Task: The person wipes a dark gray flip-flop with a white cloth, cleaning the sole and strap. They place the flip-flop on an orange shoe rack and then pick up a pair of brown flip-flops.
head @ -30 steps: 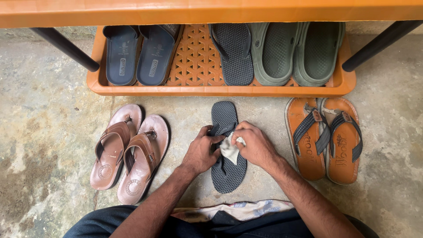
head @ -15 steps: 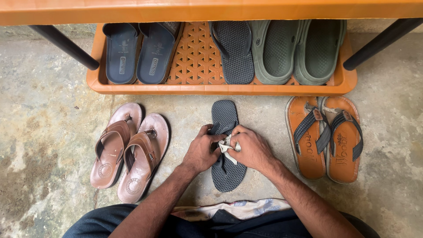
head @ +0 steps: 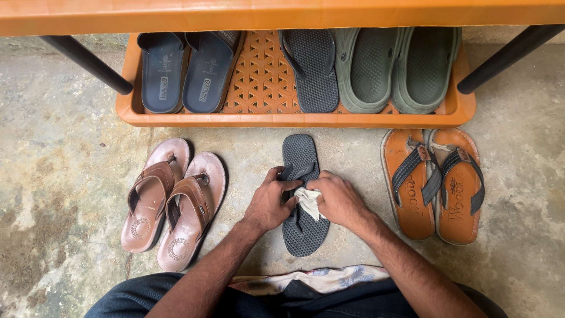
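Dark grey textured rubber flip-flop (head: pixel 301 232) — lying sole-down on the stained concrete floor (head: pixel 59 147), just in front of the orange perforated plastic shoe rack (head: pixel 265 82). Left hand (head: pixel 269 203) — fingers curled over the flip-flop's strap and left edge, gripping it. Right hand (head: pixel 338 199) — closed around a small crumpled off-white cloth (head: pixel 308 201), pressed to the footbed, apparently touching it. Pair of brown leather sandals (head: pixel 173 203) to the left; pair of orange sandals with dark straps (head: pixel 434 182) to the right.
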